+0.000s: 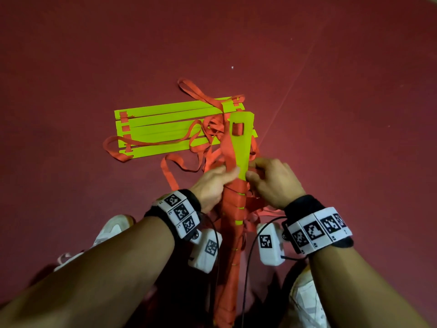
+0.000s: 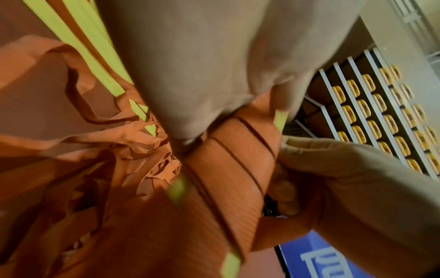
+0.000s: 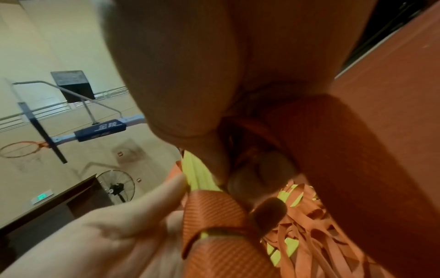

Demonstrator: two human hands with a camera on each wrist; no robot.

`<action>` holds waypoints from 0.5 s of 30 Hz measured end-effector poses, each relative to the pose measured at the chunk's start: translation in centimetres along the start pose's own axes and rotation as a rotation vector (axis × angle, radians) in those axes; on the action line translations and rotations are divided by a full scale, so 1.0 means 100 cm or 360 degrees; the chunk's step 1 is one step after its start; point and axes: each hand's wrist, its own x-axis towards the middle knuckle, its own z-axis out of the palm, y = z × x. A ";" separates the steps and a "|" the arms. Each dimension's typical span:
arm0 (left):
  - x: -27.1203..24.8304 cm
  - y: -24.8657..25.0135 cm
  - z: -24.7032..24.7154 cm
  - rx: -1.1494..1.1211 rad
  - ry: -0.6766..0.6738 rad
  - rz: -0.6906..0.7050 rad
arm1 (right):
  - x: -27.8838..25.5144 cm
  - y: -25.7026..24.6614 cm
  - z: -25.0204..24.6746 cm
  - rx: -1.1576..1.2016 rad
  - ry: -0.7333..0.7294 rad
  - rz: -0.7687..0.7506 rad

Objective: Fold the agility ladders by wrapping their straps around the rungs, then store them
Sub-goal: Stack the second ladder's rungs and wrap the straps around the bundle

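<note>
Fingers point(image 1: 233, 172) of my left hand point(image 1: 212, 183) pinch the red strap point(image 1: 228, 147) flat against the bundle of yellow rungs point(image 1: 241, 147), just above the last wrap, while my right hand point(image 1: 272, 183) curls round the bundle's right edge and the strap passing behind it. Both hands are closed on the work, neither spread wide.

I judge the main risk to be slack: if my left fingers lift before the next turn is snug, the wraps point(image 1: 233, 204) below could loosen and slide down the smooth rungs. The loose strap trailing to the floor point(image 1: 94, 55) is tangled in loops, so a pull might snag it or drag the second ladder point(image 1: 165, 125) along. A twist in the strap would also leave a bulky, uneven turn.

The bundle stands nearly upright between my hands, its wrapped lower part near me, between my wrists, its bare yellow top reaching away past my fingertips. The second ladder lies flat on the red floor farther off, to the left, with strap loops strewn over it.
</note>
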 end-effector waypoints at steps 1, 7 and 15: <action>0.001 -0.001 -0.002 0.0070 -0.0029 0.0032 | 0.000 0.001 -0.001 0.0016 0.0015 0.0035; 0.006 -0.004 -0.010 0.0166 -0.0068 0.0201 | 0.000 0.005 -0.015 0.0089 -0.0053 0.0239; -0.003 0.003 -0.011 0.0004 -0.0192 0.0275 | -0.002 0.013 -0.014 0.0031 0.0021 0.0107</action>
